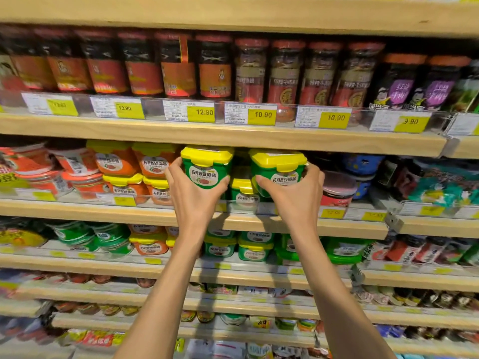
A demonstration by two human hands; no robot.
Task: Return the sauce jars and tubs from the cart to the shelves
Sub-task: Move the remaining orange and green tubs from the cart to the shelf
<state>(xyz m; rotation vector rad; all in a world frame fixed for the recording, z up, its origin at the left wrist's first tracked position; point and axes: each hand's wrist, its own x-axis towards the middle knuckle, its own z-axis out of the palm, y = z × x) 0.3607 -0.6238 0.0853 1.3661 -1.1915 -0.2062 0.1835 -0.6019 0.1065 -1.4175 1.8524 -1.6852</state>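
Supermarket sauce aisle, wooden shelves (103,211) packed full. Left-hand fingers (174,164) curl round the 9 o'clock side of a green bean-paste tub (206,168) with a yellow lid, thumb on its 4 o'clock side. The left hand (193,190) holds it up at the middle shelf's mouth, lid just under the shelf board above (233,137). Right-hand fingers (314,171) wrap a second green tub (278,165) from 3 o'clock, thumb at 8 o'clock; the right hand (294,195) grips it at the same height.

Whether either tub already rests on stock underneath cannot be told. Both look mid-placement, grips not yet released. The cart is out of view, so what's left is unknown.

A shelved green tub (242,194) sits low between the hands at 6 o'clock of the gap, likely a stacking base. Orange tubs (155,161) lie at 9 o'clock of the left hand and a red-labelled jar (337,194) at 3 o'clock of the right hand. Chilli sauce jars (215,71) line the shelf at 12 o'clock.

In the way are the clear price rail (129,200) along the shelf front, low headroom and tight neighbours either side.
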